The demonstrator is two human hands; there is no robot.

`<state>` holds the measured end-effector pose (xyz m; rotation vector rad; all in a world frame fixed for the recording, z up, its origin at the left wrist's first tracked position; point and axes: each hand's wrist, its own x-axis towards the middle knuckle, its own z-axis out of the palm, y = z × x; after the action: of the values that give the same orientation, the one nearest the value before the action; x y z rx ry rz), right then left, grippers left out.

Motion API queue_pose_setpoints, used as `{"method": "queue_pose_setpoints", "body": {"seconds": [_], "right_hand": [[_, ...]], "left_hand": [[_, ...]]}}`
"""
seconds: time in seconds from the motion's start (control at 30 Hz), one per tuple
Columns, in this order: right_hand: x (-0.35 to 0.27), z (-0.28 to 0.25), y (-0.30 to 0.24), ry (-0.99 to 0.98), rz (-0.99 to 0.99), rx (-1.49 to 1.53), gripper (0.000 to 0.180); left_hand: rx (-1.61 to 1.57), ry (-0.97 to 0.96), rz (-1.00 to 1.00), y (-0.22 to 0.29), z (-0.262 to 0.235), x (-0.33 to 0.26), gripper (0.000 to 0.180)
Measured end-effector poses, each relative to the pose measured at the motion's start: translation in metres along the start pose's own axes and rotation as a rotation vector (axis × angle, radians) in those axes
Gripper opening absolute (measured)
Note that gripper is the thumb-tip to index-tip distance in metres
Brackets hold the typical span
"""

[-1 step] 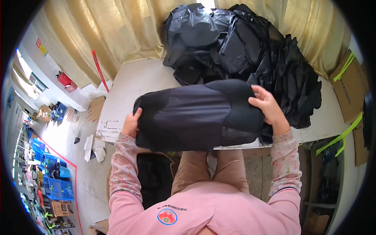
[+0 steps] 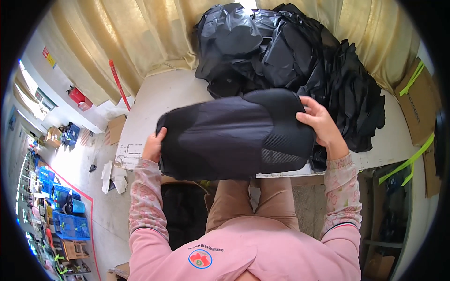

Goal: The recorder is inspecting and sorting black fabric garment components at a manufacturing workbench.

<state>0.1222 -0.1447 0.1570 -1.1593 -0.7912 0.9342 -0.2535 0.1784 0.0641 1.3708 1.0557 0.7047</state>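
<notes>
Over the near edge of the scuffed white worktop [image 2: 152,105], the black, rounded-rectangular fabric-and-mesh panel [image 2: 227,136] looks light and pliable, best held by its short ends, where left grip [image 2: 152,146] and right grip [image 2: 319,122] pinch it, underside unseen.

left grip [image 2: 152,146] partly hidden behind black panel [image 2: 225,131], curtain [image 2: 164,37] cut off above
</notes>
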Motion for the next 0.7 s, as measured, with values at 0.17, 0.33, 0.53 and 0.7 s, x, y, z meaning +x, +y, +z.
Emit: {"method": "queue_pose_setpoints", "body": {"seconds": [0.17,0.33,0.53,0.7], "right_hand": [[0.02,0.063,-0.008,-0.03,-0.092,0.07,0.059],[0.066,0.062,0.159,0.155,-0.155,-0.312,0.056],[0.049,0.072,0.255,0.321,0.099,-0.724,0.061],[0.063,0.066,0.246,0.265,0.194,-0.683,0.064]], "left_hand": [[0.015,-0.011,0.117,0.046,-0.077,0.038,0.043],[1.171,0.443,0.549,0.055,-0.065,0.074,0.043],[0.839,-0.412,1.03,-0.017,0.103,-0.034,0.063],[1.191,-0.738,0.886,-0.111,0.147,-0.086,0.094]]}}
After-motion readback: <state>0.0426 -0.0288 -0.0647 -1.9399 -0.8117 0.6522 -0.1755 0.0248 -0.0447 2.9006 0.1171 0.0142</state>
